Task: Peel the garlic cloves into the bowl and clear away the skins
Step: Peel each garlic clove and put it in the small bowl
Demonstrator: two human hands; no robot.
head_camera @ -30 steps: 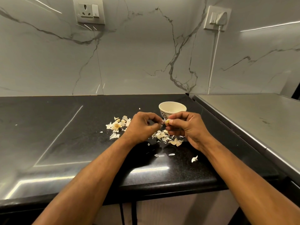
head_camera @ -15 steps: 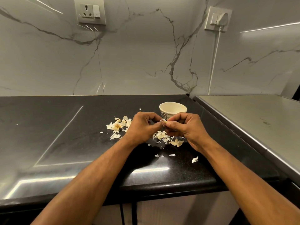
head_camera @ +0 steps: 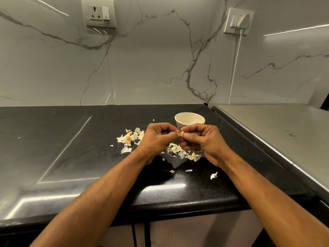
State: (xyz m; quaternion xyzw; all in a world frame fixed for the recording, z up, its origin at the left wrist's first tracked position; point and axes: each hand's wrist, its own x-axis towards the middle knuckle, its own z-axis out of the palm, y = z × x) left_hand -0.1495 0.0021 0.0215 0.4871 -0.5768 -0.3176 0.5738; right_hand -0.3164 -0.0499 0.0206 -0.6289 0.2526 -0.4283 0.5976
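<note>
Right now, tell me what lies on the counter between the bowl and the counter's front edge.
In the head view: both hands peeling a garlic clove, loose skins beneath, then bare black counter below the bowl.

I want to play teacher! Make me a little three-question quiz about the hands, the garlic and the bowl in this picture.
1. True or false: the bowl stands on the black counter behind the hands.
2. What lies scattered on the counter beneath and beside the hands? A) garlic skins B) spoons C) coins
3. Fill in: the left hand and the right hand both pinch one garlic ____.

Key: 1 true. 2 A, the garlic skins. 3 clove.
</note>
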